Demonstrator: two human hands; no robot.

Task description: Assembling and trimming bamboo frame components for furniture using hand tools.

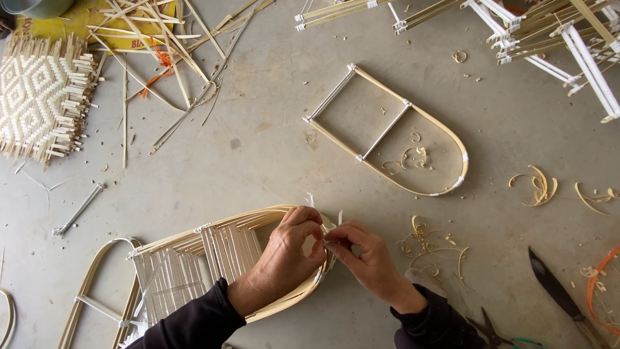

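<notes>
My left hand [284, 258] grips the rounded end of a bamboo frame [219, 249] filled with pale upright slats. It lies on the concrete floor in front of me. My right hand [365, 255] pinches a thin white strip [330, 244] at the frame's curved rim, fingertips meeting those of my left hand. Short white strip ends stick up just above the fingers. Both forearms are in dark sleeves.
An empty bamboo frame [394, 129] lies beyond the hands. A long knife [558, 291] and scissors [494, 329] rest at lower right among wood curls [536, 184]. A woven mat [42, 97] and loose splints [161, 45] lie upper left, stacked frames [549, 32] upper right, another frame [97, 291] lower left.
</notes>
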